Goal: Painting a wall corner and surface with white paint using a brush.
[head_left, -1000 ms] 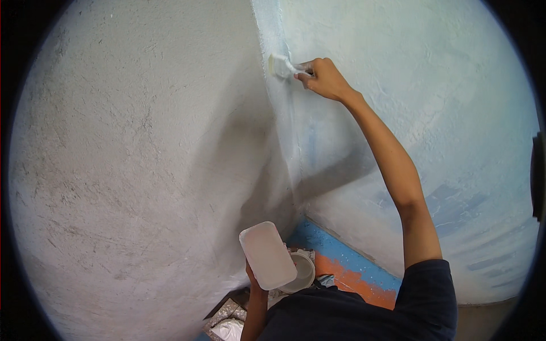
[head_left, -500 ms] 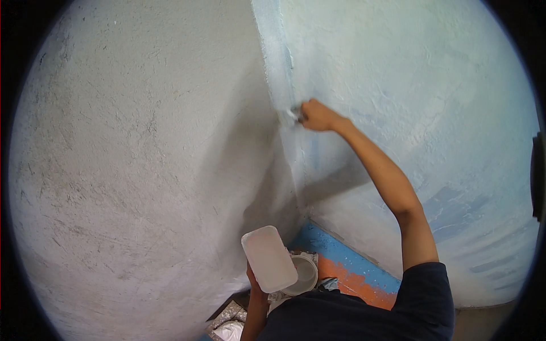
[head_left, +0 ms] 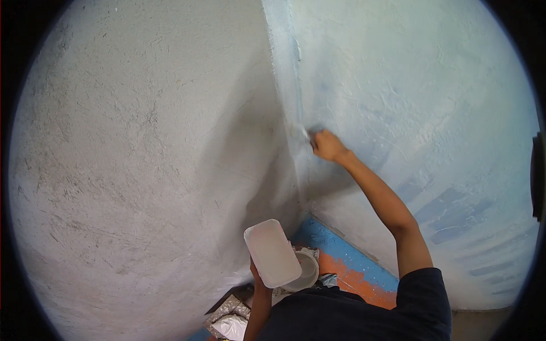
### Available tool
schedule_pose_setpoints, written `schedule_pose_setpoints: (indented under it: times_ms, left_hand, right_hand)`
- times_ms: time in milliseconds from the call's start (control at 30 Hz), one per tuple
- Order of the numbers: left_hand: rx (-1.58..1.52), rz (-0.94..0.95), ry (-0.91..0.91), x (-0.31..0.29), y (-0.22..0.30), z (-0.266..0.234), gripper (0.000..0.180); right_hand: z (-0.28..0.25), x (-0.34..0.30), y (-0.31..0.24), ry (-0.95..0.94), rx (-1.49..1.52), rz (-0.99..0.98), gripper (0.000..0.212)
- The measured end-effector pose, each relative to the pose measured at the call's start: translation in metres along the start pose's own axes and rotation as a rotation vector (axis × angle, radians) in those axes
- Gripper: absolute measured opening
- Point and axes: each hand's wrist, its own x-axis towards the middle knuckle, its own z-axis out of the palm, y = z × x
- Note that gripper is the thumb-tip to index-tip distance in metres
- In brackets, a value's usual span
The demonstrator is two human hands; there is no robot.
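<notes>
In the corner of the walls my right hand [head_left: 329, 145] is closed round a small paintbrush [head_left: 306, 134], its pale tip blurred against the wall. Most of the brush's handle is hidden in my fist. Low in the middle, a rectangular plastic tub [head_left: 273, 253] with a whitish inside is tilted in my left hand [head_left: 255, 271]. The tub covers nearly all the fingers of that hand, which grips it from the left side and below.
A rough grey wall [head_left: 125, 142] rises on the left and a pale blue wall [head_left: 415, 85] on the right. Below stand a round white bucket [head_left: 307, 271] and a blue-and-orange painted floor [head_left: 347, 273]. A white bag [head_left: 230, 327] lies at lower left.
My right hand with the paintbrush has moved down and slightly right along the corner. The tub in my left hand has shifted a little up and right in view.
</notes>
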Motion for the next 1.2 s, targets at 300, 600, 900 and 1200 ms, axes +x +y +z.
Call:
schedule_pose_setpoints:
  times_ms: [300,600,900,1200]
  left_hand:
    - [-0.075,-0.027,-0.02,-0.002,0.001,0.003,0.096]
    - [-0.026,0.012,0.068,-0.001,0.0,-0.052,0.094]
    - [0.082,0.046,0.199,-0.001,0.004,-0.057,0.092]
    - [0.101,0.033,0.186,-0.001,0.016,-0.052,0.091]
  right_hand:
    - [-0.109,0.058,-0.026,0.173,0.035,-0.093,0.019]
    - [-0.043,0.029,-0.043,0.436,0.153,-0.087,0.03]
    - [-0.031,0.025,-0.024,-0.052,-0.035,0.003,0.023]
    - [-0.115,0.049,-0.063,0.356,0.096,-0.036,0.02]
